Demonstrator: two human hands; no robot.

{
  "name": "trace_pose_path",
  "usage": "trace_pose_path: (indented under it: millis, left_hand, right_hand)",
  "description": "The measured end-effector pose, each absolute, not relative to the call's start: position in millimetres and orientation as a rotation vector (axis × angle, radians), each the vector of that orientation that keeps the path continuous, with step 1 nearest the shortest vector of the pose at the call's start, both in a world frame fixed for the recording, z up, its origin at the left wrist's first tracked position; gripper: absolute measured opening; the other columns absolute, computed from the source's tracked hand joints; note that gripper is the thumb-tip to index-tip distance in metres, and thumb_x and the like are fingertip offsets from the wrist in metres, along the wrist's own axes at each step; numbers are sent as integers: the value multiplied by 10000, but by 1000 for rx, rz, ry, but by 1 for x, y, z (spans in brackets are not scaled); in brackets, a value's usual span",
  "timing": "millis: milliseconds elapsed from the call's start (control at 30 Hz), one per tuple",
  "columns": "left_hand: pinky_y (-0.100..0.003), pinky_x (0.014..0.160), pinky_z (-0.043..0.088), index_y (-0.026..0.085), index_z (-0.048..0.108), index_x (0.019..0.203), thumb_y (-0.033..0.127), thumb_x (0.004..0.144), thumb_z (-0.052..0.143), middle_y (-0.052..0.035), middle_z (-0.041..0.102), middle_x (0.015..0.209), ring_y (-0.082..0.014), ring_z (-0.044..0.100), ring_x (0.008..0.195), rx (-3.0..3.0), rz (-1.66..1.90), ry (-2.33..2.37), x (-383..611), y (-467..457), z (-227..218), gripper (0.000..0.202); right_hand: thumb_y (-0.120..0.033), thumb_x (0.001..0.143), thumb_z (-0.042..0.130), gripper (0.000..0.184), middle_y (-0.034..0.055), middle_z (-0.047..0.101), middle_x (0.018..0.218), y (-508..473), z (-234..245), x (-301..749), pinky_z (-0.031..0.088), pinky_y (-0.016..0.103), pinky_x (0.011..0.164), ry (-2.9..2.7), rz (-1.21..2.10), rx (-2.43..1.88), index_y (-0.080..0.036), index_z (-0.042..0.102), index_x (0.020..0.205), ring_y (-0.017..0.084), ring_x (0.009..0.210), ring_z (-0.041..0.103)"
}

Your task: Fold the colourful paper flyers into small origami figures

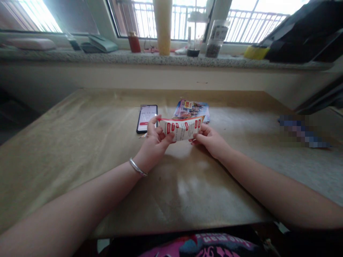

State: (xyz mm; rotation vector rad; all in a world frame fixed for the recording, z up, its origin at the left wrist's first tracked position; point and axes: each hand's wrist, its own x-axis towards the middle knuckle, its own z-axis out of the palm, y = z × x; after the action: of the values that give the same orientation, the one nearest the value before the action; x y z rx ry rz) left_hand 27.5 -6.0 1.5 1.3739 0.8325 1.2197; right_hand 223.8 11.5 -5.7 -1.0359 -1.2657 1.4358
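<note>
Between my two hands is a sheet of printed paper (183, 129), white with red label boxes and a red and orange upper edge. It looks folded or curled, and its text is too small to read. My left hand (157, 139) pinches its left end, thumb on the near face; a silver bangle sits on that wrist. My right hand (210, 141) grips the lower right corner between thumb and fingers. Just behind the left fingers lies a phone (147, 117) with its screen lit. Beyond the paper rests a small stack of colourful printed leaflets (198, 110), partly covered by it.
The table (80, 142) has a shiny tan cover. On its right lies a blurred bluish item (302, 132). Along the stone windowsill (107, 57) stand a red-brown jar (134, 43), a tall yellow cylinder (164, 28), clear containers (214, 39) and a black bag (297, 35).
</note>
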Motion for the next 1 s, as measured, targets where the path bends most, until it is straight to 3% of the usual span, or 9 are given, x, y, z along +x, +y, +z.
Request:
trace_pose_path:
  millis: [200, 400, 700, 800, 900, 1000]
  left_hand:
    - [-258, 687, 577, 163, 436, 1136, 390, 784, 677, -99, 603, 1122, -177, 632, 925, 1398, 1181, 910, 29, -4, -2, 483]
    - [-257, 631, 572, 144, 483, 1050, 335, 773, 690, -70, 629, 994, -106, 624, 695, 1361, 1130, 991, 30, -3, -4, 395]
    - [-257, 610, 541, 137, 556, 946, 291, 828, 602, -9, 623, 734, -106, 604, 601, 1445, 1103, 1129, 26, 1, -6, 199]
    - [-254, 593, 512, 140, 557, 917, 271, 844, 570, -1, 611, 656, -119, 604, 578, 1571, 1049, 1211, 24, 2, -7, 150]
    - [-249, 573, 492, 150, 547, 898, 270, 844, 564, 4, 603, 656, -125, 602, 574, 1607, 1051, 1231, 24, 4, -10, 132]
    - [-246, 574, 487, 151, 549, 897, 295, 827, 600, -4, 609, 703, -125, 602, 594, 1596, 1067, 1209, 25, 4, -12, 168]
  right_hand:
    - [-349, 607, 782, 352, -44, 637, 660, 10, -7, 223, 506, 212, 561, -1244, 1420, -1024, -201, 468, 667, 92, 604, 621]
    - [-406, 510, 842, 441, -45, 653, 669, 11, -7, 222, 514, 202, 563, -1139, 1422, -1035, -198, 480, 652, 79, 594, 613]
    - [-362, 500, 849, 444, -35, 667, 701, 13, -9, 223, 512, 228, 595, -1084, 1398, -1063, -212, 552, 794, 89, 596, 602]
    - [-393, 539, 828, 371, -23, 662, 684, 13, -10, 221, 505, 228, 597, -1171, 1406, -1062, -198, 588, 743, 82, 580, 584]
    - [-391, 561, 816, 326, -33, 640, 631, 12, -11, 219, 491, 225, 576, -1239, 1369, -1052, -198, 580, 675, 82, 559, 570]
    - [-357, 589, 804, 284, -23, 665, 674, 10, -11, 217, 493, 234, 583, -1297, 1358, -1066, -202, 615, 733, 97, 591, 590]
